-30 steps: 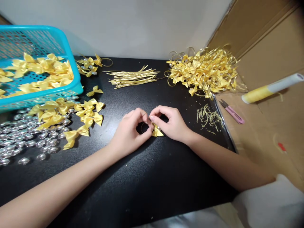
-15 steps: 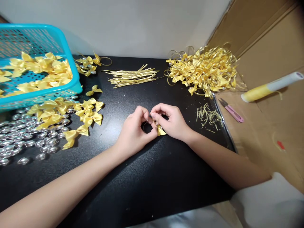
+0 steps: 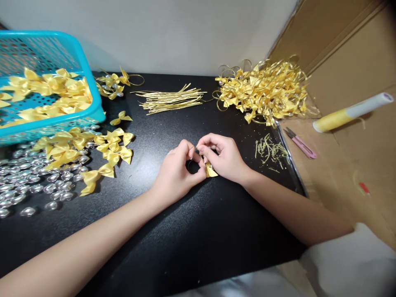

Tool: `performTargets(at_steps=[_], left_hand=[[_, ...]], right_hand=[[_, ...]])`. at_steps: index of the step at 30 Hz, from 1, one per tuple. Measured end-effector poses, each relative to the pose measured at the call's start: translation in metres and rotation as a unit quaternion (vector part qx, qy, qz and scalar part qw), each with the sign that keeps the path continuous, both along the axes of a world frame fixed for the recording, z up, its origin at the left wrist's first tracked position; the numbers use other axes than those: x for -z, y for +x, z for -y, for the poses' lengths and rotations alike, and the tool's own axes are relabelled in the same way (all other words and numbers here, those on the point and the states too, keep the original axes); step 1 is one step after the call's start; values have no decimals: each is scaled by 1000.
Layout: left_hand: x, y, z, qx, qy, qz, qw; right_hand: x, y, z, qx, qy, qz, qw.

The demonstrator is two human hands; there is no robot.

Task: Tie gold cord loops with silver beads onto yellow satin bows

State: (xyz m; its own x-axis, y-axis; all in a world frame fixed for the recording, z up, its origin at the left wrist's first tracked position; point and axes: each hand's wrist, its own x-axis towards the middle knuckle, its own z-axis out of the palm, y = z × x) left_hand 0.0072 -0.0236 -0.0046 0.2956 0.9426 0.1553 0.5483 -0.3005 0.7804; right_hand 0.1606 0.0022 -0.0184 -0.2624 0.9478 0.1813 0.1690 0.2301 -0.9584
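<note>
A yellow ribbon bow (image 3: 211, 170) is between my two hands, low over the black table. My left hand (image 3: 177, 167) is closed, thumb and fingers pinching the bow's left side. Inside the ring of those fingers a thin gold cord (image 3: 188, 166) curves in a loop. From the right, my right hand (image 3: 223, 157) pinches the cord just above the bow, its fingertips almost meeting the left ones. Fingers cover the middle of the bow and most of the cord, so the exact hold is hidden.
A turquoise basket (image 3: 99, 99) of yellow bows stands left, with loose bows (image 3: 113, 148) and silver beads (image 3: 28, 211) before it. Gold cords (image 3: 171, 100) lie at the back. Right are looped bows (image 3: 266, 90), cord trimmings (image 3: 269, 150), pink thread snips (image 3: 303, 146) and a roll (image 3: 352, 112).
Both hands stay at nearly the same place, with only slight finger movement around the bow and cord. The whole view has shifted a little.
</note>
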Motion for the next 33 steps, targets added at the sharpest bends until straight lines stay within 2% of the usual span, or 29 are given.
performTargets(at_steps=[25,30,33], left_hand=[[-1,-3,-1,35,-27,-2,999],[-2,-5,-3,50,0,-16,999],[-2,-6,-4,58,8,-13,998]], right_hand=[[1,-1,0,23,-17,-35,999],[2,0,-1,34,-33,-27,999],[5,-2,-3,41,-18,-6,999]])
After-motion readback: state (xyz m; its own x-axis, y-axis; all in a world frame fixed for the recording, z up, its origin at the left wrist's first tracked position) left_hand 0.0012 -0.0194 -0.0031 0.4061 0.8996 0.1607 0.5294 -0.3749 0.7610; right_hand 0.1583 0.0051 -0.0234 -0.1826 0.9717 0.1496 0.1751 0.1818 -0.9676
